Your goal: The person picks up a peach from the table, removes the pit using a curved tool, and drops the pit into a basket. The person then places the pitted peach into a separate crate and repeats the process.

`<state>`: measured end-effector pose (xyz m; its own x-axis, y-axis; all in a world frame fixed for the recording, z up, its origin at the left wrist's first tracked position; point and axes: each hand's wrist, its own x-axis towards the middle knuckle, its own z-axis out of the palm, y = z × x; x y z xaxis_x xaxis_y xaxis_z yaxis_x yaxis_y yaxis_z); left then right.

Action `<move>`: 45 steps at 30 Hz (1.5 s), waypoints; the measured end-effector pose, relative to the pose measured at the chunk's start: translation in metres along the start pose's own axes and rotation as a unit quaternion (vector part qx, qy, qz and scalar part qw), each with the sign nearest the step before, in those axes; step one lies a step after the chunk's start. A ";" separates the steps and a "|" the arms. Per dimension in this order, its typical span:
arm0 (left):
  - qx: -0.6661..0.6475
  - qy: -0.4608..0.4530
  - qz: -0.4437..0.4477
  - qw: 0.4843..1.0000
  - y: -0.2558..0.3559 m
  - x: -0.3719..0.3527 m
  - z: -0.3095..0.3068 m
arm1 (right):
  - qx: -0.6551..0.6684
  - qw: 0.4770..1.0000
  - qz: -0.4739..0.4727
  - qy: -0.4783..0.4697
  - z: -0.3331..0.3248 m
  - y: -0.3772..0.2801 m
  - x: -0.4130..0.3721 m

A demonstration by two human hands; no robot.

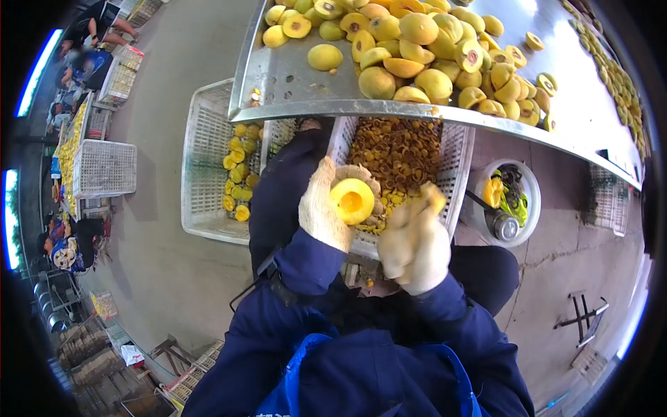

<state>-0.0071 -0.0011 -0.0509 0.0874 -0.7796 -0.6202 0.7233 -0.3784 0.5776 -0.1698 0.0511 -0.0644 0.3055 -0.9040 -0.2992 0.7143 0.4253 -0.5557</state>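
My left hand (325,207), in a pale work glove, is closed around a yellow peach half (352,201), its cut face and pit hollow turned up. Close by on the right, my gloved right hand (415,243) has its fingers drawn together. A blurred yellow-brown shape shows at their tips; what they hold I cannot make out. Beneath both hands stands a white crate (455,177) with many brown peach pits (396,149) and yellow scraps. Above it, whole and halved peaches (434,52) are heaped on a metal table (295,87).
Left of my leg, another white crate (196,163) contains yellow peach pieces (240,167). A white bucket (531,208) on the right has bags and a dark flask (501,226) in it. The metal table edge overhangs the crates. Other people (76,243) sit at the far left.
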 end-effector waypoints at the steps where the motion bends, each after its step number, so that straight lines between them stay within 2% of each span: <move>1: -0.021 0.013 -0.001 1.000 0.000 -0.004 -0.002 | 0.246 0.964 0.096 0.029 0.001 -0.009 0.007; 2: -0.002 -0.020 0.025 0.999 0.000 -0.004 -0.010 | 0.291 0.944 0.141 0.062 -0.003 -0.020 0.010; 3: 0.036 -0.026 0.065 0.997 0.004 -0.010 -0.015 | 0.268 0.945 0.152 0.109 -0.002 -0.022 0.010; 5: 0.112 -0.050 0.151 0.981 0.027 -0.015 -0.017 | 0.258 0.940 0.193 0.115 0.006 -0.024 0.004; 7: 0.337 -0.026 0.302 0.892 0.080 -0.024 -0.017 | 0.156 0.965 0.184 0.098 0.015 -0.021 0.002; 8: 0.552 0.079 0.434 0.708 0.106 -0.012 -0.029 | 0.133 0.971 0.180 0.083 0.015 -0.019 0.001; 9: 0.707 0.173 0.519 0.447 0.129 0.009 -0.032 | 0.110 0.976 0.175 0.070 0.015 -0.017 0.003; 11: 0.697 0.108 0.472 0.529 0.162 0.051 -0.006 | 0.104 0.977 0.174 0.065 0.016 -0.011 0.009; 13: 0.680 0.023 0.445 0.582 0.162 0.126 0.019 | 0.056 0.980 0.175 0.072 0.018 -0.012 0.018; 15: 0.788 0.054 0.385 0.478 0.151 0.165 0.065 | 0.010 0.982 0.168 0.081 0.012 -0.011 0.027; 17: 0.865 0.050 0.322 0.382 0.137 0.215 0.072 | -0.056 0.982 0.151 0.097 0.010 -0.012 0.030; 19: 0.801 0.007 0.426 0.420 0.141 0.233 0.062 | -0.056 0.979 0.159 0.116 0.008 -0.015 0.029; 20: 0.691 -0.002 0.341 0.637 0.142 0.225 0.066 | -0.078 0.978 0.155 0.114 0.009 -0.020 0.028; 21: 0.539 -0.008 0.230 0.811 0.143 0.212 0.064 | -0.099 0.977 0.152 0.110 0.012 -0.025 0.026; 22: 0.360 -0.088 0.127 0.920 0.149 0.178 0.065 | -0.138 0.978 0.138 0.079 0.017 -0.038 0.023; 23: 0.160 -0.160 0.017 0.974 0.153 0.138 0.062 | -0.186 0.973 0.117 0.067 0.021 -0.041 0.023; 25: 0.117 -0.168 0.076 0.976 0.121 0.089 0.055 | -0.280 0.956 0.081 0.037 0.030 -0.043 0.022; 26: 0.107 -0.172 0.068 0.977 0.107 0.068 0.050 | -0.352 0.934 0.058 0.019 0.041 -0.053 0.023; 28: 0.060 -0.193 0.035 0.979 0.078 0.041 0.036 | -0.485 0.863 -0.140 -0.028 0.041 -0.046 0.029; 29: 0.094 -0.189 0.039 0.977 0.066 0.032 0.035 | -0.542 0.806 -0.236 -0.048 0.040 -0.043 0.029; 30: 0.128 -0.171 0.084 0.973 0.051 0.022 0.036 | -0.533 0.832 -0.155 -0.008 0.044 -0.045 0.026; 31: 0.163 -0.155 0.130 0.966 0.039 0.014 0.038 | -0.550 0.819 -0.163 0.001 0.044 -0.043 0.024; 32: 0.110 -0.187 0.101 0.971 0.031 0.012 0.031 | -0.567 0.805 -0.172 0.011 0.042 -0.041 0.023; 34: 0.125 -0.164 0.120 0.971 0.024 0.003 0.031 | -0.609 0.766 -0.206 0.023 0.039 -0.039 0.022; 39: 0.174 -0.132 0.169 0.961 0.017 -0.007 0.034 | -0.616 0.753 -0.231 0.028 0.038 -0.036 0.022; 42: 0.124 -0.135 0.148 0.972 0.013 -0.005 0.027 | -0.635 0.737 -0.231 0.029 0.040 -0.032 0.021; 45: 0.155 -0.140 0.147 0.967 0.012 -0.003 0.022 | -0.643 0.731 -0.225 0.036 0.038 -0.027 0.022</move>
<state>-0.0138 -0.0142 -0.0302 0.0373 -0.9644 -0.2619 0.4525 -0.2173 0.8649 -0.1583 0.0178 -0.0264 0.1547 -0.9801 0.1242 -0.4642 -0.1831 -0.8666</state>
